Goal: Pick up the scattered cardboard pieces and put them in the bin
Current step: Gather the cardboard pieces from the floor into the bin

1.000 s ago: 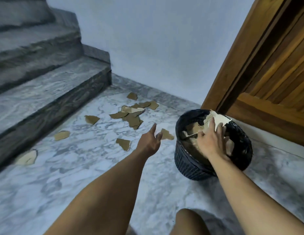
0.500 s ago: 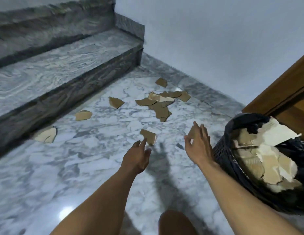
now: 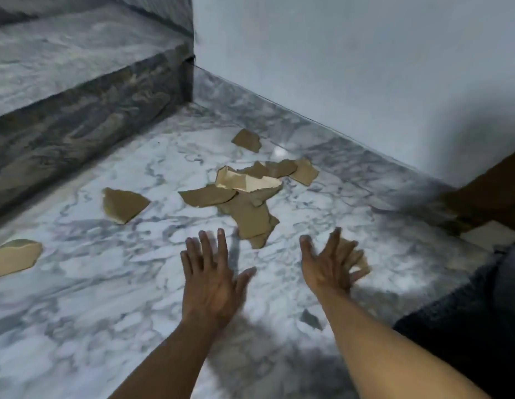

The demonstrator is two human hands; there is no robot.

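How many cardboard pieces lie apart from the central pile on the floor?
4: one by the wall, one near the step, one at the left edge, one partly hidden behind the right hand. The pile overlaps, uncounted.

Tan cardboard pieces [image 3: 244, 194] on grey-veined white floor [image 3: 78, 283].

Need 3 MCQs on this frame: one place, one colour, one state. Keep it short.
1. Where is the bin?
A. lower right edge
B. on the stair
C. far corner

2. What colour is the floor?
A. red tile
B. white-grey marble
C. dark wood

3. What is the left hand doing?
A. gripping cardboard
B. open, empty
C. inside the bin

Key: 1 A, the dark bin sits at the frame's lower right. 2 B, veined pale marble. 3 B, fingers spread over bare floor; the cardboard cluster lies beyond them.
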